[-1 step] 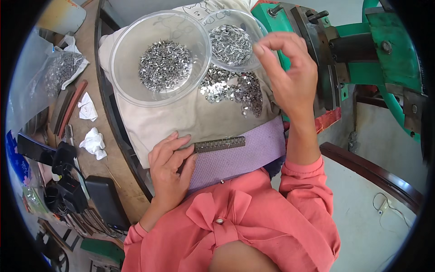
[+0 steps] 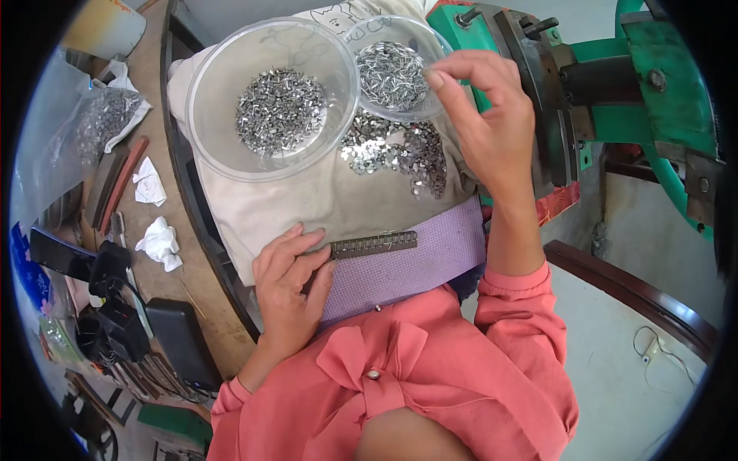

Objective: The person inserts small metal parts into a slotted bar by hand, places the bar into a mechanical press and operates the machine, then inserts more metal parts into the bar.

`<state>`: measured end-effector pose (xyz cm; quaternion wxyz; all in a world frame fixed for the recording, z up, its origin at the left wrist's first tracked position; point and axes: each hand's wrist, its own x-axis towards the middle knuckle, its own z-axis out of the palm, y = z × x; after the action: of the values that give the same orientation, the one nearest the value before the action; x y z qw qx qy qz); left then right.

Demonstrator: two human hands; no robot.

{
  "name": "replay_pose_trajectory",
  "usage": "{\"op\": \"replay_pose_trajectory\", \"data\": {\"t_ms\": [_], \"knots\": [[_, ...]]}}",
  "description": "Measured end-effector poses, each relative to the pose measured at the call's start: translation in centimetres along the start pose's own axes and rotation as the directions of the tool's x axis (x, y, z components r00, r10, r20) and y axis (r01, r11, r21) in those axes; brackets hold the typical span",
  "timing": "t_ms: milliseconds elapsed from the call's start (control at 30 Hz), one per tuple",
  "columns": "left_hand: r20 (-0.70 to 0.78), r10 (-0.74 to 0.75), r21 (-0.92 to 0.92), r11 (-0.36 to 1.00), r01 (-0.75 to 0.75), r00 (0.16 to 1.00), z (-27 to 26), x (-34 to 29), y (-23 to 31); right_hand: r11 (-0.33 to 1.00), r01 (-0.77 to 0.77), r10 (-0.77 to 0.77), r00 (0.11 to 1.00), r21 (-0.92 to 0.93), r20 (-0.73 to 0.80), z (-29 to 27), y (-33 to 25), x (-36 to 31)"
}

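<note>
My left hand [image 2: 290, 278] grips the left end of a dark slotted metal strip [image 2: 374, 244] between thumb and fingers. The strip lies across a purple woven mat [image 2: 400, 280], with thin silvery pins along its slots. At the rim of a small clear tub [image 2: 442, 48] my right hand [image 2: 496, 115] is raised, thumb and forefinger pinched together; whatever is between them is too small to make out. Slim silvery pins [image 2: 392, 75] fill the tub's bottom. Below it, small flat shiny metal pieces [image 2: 396, 150] lie loose on a beige cloth [image 2: 261, 203].
A large clear tub [image 2: 201, 138] holding short metal pieces [image 2: 280, 111] stands left of the small one. Green machinery [image 2: 600, 58] borders the right. On the wooden bench [image 2: 211, 296] at left are crumpled tissues [image 2: 160, 242], sharpening-stone-like bars [image 2: 123, 184] and a black case [image 2: 183, 342].
My right hand has shifted very slightly to the left, over the small tub's rim. My left hand and the strip have barely moved.
</note>
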<state>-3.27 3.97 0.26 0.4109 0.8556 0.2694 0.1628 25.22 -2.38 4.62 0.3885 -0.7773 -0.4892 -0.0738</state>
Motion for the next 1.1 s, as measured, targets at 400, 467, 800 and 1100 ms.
{"op": "replay_pose_trajectory", "data": {"t_ms": [400, 467, 800, 1100], "knots": [[0.028, 0.026, 0.021, 0.999, -0.027, 0.999, -0.5, 0.0, -0.1, 0.95, -0.184, 0.062, 0.902, 0.251, 0.427, 0.7, -4.9, -7.5], [0.037, 0.029, 0.024, 0.999, -0.03, 0.999, -0.3, 0.1, -0.4, 0.944, -0.193, 0.042, 0.876, 0.269, 0.48, 1.7, -5.3, -8.1], [0.047, 0.063, 0.055, 0.996, -0.065, 0.997, -0.5, -0.2, -0.1, 0.978, -0.145, 0.041, 0.842, 0.153, 0.537, 2.6, -6.5, -9.2], [0.066, 0.041, 0.034, 0.999, -0.043, 0.997, -0.6, -0.2, 0.2, 0.975, -0.167, 0.061, 0.83, 0.144, 0.554, 2.7, -6.4, -8.9]]}}
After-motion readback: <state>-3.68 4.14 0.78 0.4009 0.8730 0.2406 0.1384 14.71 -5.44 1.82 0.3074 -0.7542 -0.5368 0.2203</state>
